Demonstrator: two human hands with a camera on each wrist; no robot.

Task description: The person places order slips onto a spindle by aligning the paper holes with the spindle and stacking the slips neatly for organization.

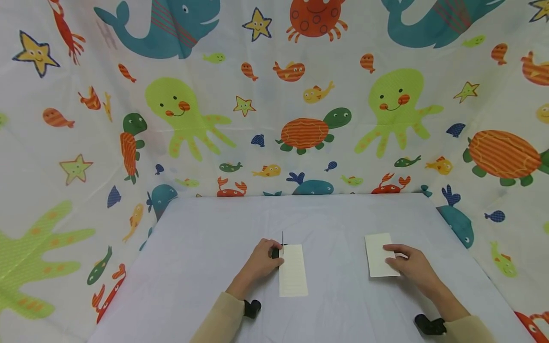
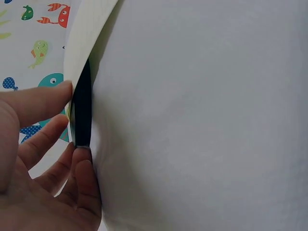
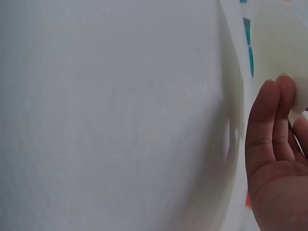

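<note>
My left hand (image 1: 262, 261) is left of the middle of the table and pinches the left edge of a narrow cream lined sheet (image 1: 294, 274). Behind that sheet, a flat dark piece (image 2: 83, 110) shows in the left wrist view, with fingertips at its lower end. In the head view a thin dark line rises past the sheet's upper left corner. Over on the right, my right hand (image 1: 412, 266) holds a plain cream sheet of paper (image 1: 377, 257) by its right side, thumb and fingers at the edge. Its fingers (image 3: 266, 113) overlap the sheet in the right wrist view.
A white cloth covers the table (image 1: 214, 224). A curtain (image 1: 266, 95) printed with sea animals hangs behind it and along both sides. Black camera mounts (image 1: 253, 308) sit at both wrists, below the light sleeves (image 1: 220, 319).
</note>
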